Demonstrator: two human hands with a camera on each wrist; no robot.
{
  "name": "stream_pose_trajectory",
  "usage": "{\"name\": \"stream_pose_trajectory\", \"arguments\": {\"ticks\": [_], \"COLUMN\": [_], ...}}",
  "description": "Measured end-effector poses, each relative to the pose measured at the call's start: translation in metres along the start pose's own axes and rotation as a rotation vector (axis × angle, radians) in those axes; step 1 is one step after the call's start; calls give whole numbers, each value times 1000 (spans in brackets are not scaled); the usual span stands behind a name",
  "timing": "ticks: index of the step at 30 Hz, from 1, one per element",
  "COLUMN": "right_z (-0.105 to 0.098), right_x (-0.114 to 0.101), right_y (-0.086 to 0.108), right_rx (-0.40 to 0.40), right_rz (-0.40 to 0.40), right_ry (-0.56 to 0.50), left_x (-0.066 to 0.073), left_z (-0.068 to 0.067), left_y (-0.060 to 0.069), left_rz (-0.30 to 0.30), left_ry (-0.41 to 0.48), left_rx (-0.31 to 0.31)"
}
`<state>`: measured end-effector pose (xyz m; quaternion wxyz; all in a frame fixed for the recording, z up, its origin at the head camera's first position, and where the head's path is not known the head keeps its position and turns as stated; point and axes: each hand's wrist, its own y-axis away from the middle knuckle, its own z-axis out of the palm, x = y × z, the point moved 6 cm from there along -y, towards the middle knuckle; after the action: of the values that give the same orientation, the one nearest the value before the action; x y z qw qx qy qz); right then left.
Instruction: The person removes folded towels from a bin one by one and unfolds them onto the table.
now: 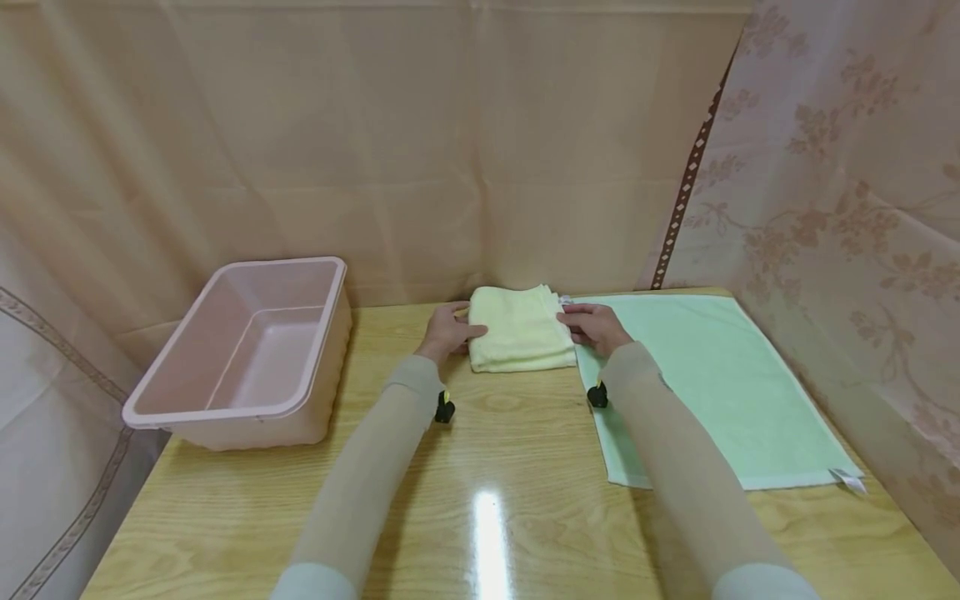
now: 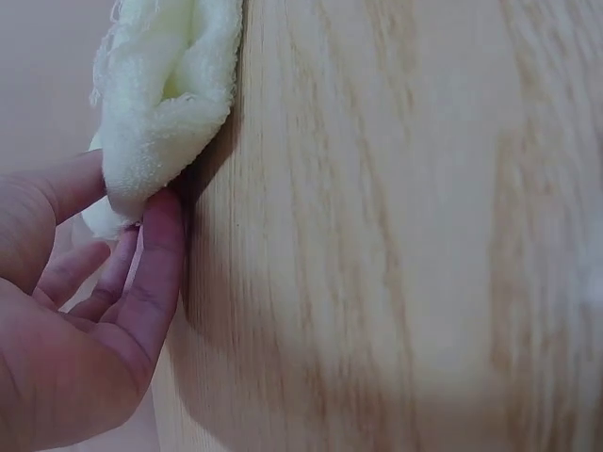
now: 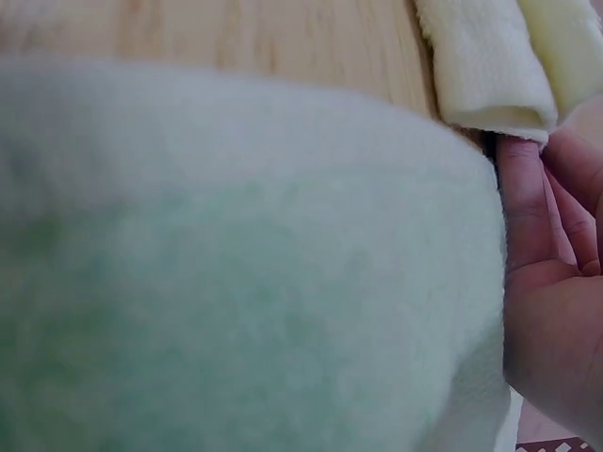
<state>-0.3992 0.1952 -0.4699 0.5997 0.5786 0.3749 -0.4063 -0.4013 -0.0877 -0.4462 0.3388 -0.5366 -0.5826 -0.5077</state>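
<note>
A folded pale yellow towel [image 1: 519, 329] lies at the back middle of the table between the two hands. My left hand [image 1: 447, 329] pinches its left edge; in the left wrist view the thumb is on top and the fingers [image 2: 155, 273] reach under the fold. At the opposite edge my right hand [image 1: 596, 327] holds the towel, its fingertips tucked beneath the layers in the right wrist view. Spread flat under the right forearm is a mint green towel [image 1: 712, 383] with a white border, which fills much of the right wrist view.
A pink plastic basin [image 1: 315, 367] stands at the left of the wooden table [image 1: 510, 467], with nothing visible inside. Beige curtain [image 1: 420, 150] hangs behind the table's back edge. A patterned curtain [image 1: 847, 192] borders the right side.
</note>
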Motion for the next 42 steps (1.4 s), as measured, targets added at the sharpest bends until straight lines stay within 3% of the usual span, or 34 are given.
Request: {"name": "stream_pose_trajectory", "arguments": {"ticks": [6,13,16,22,28,34,42], "right_z": [-5,-13,-16,-18,-19,-19,-18], "right_x": [3,7,7,6,6,8,6], "right_y": [9,19,21,23,23,21,22], "right_rx": [-40,-59,-63,-79,-98,-91,-93], "right_rz": [7,22,35,44,47,56,51], "right_ry": [23,71,79,68,78,75,68], "left_x": [7,43,57,74,70,57,49], "left_z": [3,28,47,92,137,163,175], "left_y": [18,48,59,77,86,88,86], "left_rz": [81,397,454,502,514,471,396], "left_ry": [-140,-352,-477,-795,-1077,-1145,-1136], "left_rx": [57,32,-7,-146,-253,-270,-236]}}
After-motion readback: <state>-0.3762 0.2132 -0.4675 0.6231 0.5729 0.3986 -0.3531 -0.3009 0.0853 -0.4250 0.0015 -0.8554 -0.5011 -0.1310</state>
